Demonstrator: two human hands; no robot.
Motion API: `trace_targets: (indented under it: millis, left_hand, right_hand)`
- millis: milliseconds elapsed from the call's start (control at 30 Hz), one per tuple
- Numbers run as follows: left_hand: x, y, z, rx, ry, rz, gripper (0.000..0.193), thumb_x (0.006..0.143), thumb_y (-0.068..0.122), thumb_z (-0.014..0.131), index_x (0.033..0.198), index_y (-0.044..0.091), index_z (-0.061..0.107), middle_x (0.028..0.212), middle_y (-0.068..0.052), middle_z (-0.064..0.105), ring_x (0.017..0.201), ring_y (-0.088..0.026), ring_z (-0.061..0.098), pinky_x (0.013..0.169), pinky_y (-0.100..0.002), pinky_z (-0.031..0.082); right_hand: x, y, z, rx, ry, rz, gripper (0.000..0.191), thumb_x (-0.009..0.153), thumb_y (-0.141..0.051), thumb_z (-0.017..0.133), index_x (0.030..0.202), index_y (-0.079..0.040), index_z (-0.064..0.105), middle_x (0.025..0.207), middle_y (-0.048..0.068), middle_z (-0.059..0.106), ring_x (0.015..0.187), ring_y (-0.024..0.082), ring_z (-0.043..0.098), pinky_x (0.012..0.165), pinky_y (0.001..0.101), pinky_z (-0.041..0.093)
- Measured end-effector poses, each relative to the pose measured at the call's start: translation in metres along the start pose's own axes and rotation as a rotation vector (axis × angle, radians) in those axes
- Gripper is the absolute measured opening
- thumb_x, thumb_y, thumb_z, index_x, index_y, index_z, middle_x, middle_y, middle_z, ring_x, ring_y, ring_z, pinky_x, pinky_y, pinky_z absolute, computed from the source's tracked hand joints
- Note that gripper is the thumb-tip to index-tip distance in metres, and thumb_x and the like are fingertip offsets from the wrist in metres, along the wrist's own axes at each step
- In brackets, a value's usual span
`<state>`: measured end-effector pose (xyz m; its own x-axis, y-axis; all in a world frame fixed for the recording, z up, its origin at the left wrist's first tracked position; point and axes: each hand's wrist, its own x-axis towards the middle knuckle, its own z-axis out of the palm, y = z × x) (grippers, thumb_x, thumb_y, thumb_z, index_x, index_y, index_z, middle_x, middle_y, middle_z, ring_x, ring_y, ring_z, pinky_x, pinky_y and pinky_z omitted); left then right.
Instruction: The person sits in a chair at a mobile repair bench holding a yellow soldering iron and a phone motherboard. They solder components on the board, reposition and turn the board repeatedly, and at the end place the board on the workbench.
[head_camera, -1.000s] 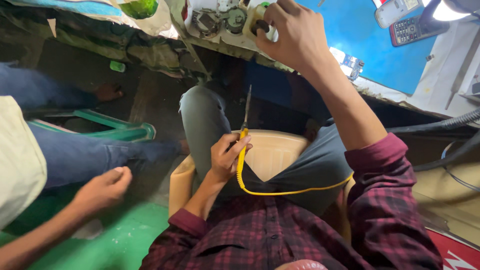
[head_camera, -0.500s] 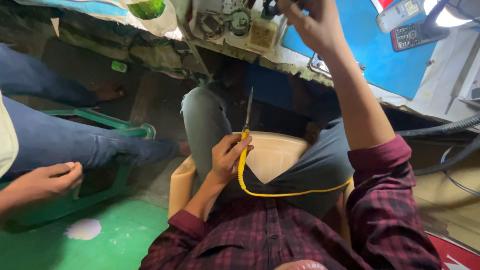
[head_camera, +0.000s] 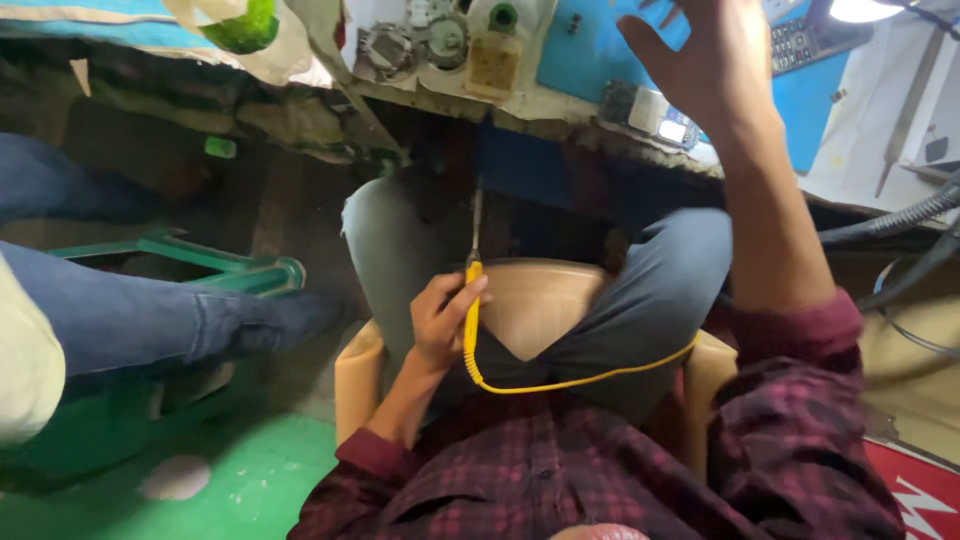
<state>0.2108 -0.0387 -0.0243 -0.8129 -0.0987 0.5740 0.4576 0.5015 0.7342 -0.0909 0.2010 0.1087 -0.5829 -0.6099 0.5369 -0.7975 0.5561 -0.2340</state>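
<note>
Seated worker's left hand (head_camera: 440, 325) grips a yellow-handled soldering iron (head_camera: 472, 300) over the lap, tip toward 12 o'clock — right hand (head_camera: 715, 60), fingers spread and empty, raised over the blue workbench (head_camera: 590, 40) at 1 o'clock.

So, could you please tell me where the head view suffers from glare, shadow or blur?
Head view: a bright white lamp blows out the top right corner; deep shadow fills the space under the cluttered blue-topped workbench; the raised right hand is slightly motion-blurred; the left hand gripping the yellow-handled, yellow-corded soldering iron reads fairly sharp; edges bend from wide-angle distortion.
</note>
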Motion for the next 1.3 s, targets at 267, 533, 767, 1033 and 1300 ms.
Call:
trace_targets:
  millis: [267, 533, 767, 1033, 1300]
  left_hand:
    - [-0.011, -0.002, 0.010, -0.003, 0.049, 0.054, 0.050, 0.080, -0.014, 0.075, 0.124, 0.008, 0.068, 0.106, -0.014, 0.064, 0.078, -0.020, 0.070, 0.062, -0.027, 0.054]
    - [-0.010, 0.002, 0.014, -0.077, 0.046, 0.029, 0.040, 0.089, -0.012, 0.072, 0.124, 0.006, 0.068, 0.109, -0.016, 0.065, 0.072, -0.015, 0.068, 0.055, -0.022, 0.051]
    - [0.027, 0.018, 0.010, -0.205, 0.020, -0.001, 0.020, 0.099, 0.004, 0.067, 0.119, 0.010, 0.069, 0.116, -0.022, 0.073, 0.076, -0.018, 0.070, 0.066, -0.029, 0.056]
    - [0.090, 0.033, 0.003, 0.065, 0.152, 0.344, 0.026, 0.093, 0.002, 0.072, 0.115, 0.010, 0.061, 0.128, -0.025, 0.067, 0.117, -0.039, 0.071, 0.091, -0.043, 0.061]
    - [0.097, 0.061, 0.015, -0.208, 0.255, 0.081, 0.026, 0.098, -0.003, 0.071, 0.119, 0.006, 0.059, 0.144, -0.025, 0.058, 0.130, -0.037, 0.067, 0.106, -0.039, 0.058]
  right_hand:
    - [-0.091, -0.004, -0.048, -0.006, -0.184, 0.167, 0.076, 0.080, -0.034, 0.095, 0.137, 0.003, 0.063, 0.118, 0.019, 0.058, 0.109, 0.039, 0.054, 0.094, 0.0467, 0.046]
    - [-0.119, 0.016, -0.028, -0.037, -0.187, 0.217, 0.052, 0.079, -0.030, 0.095, 0.121, -0.010, 0.073, 0.113, 0.009, 0.061, 0.111, 0.031, 0.056, 0.098, 0.0423, 0.046]
    - [-0.116, -0.034, -0.035, -0.010, -0.036, 0.124, 0.050, 0.087, -0.021, 0.098, 0.123, -0.002, 0.069, 0.111, 0.012, 0.070, 0.105, 0.032, 0.065, 0.093, 0.0401, 0.050]
    - [-0.119, -0.117, -0.044, 0.191, 0.024, 0.254, 0.052, 0.085, -0.007, 0.098, 0.127, -0.001, 0.068, 0.114, 0.015, 0.071, 0.096, 0.025, 0.068, 0.083, 0.0331, 0.055]
    - [-0.122, -0.157, -0.046, 0.306, 0.032, 0.166, 0.056, 0.074, -0.007, 0.094, 0.123, -0.001, 0.067, 0.114, 0.016, 0.071, 0.099, 0.027, 0.071, 0.079, 0.0326, 0.058]
